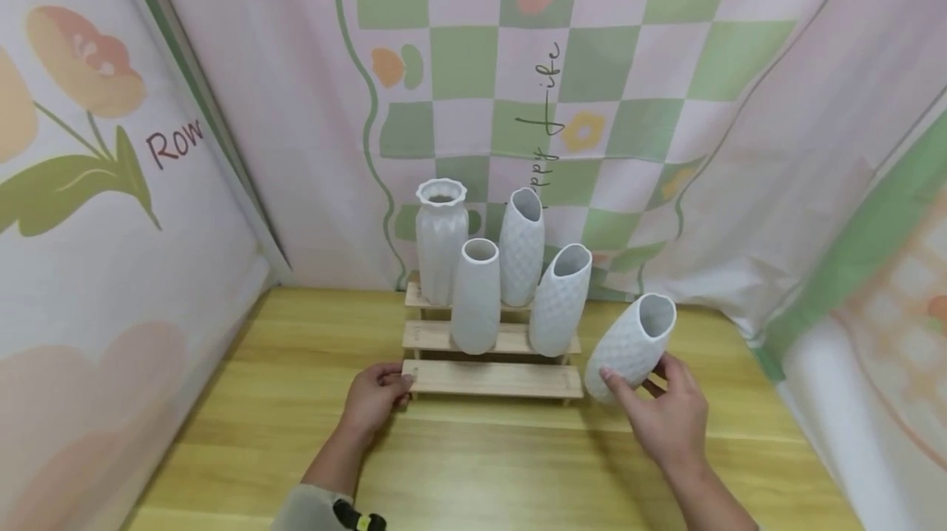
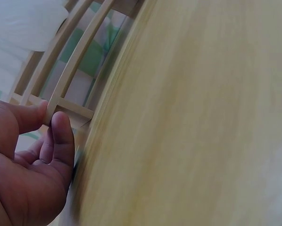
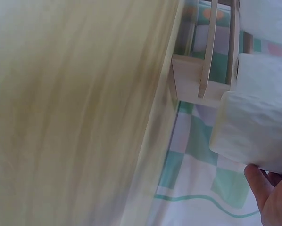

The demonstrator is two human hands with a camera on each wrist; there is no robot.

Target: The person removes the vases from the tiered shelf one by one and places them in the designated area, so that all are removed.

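Observation:
My left hand pinches the left end of the lowest step of a tiered wooden stand; the left wrist view shows thumb and finger on the slat's end. In my right hand a white textured vase with a slanted mouth is gripped, tilted to the right beside the stand's right end. On the middle step stand a smooth white vase and a slant-mouthed textured one. Behind them, the top step bears a vase with a scalloped rim and another slant-mouthed vase.
The stand rests on a wood-grain table. A checkered curtain hangs close behind it. Printed fabric walls close in the left side, and more fabric hangs at the right.

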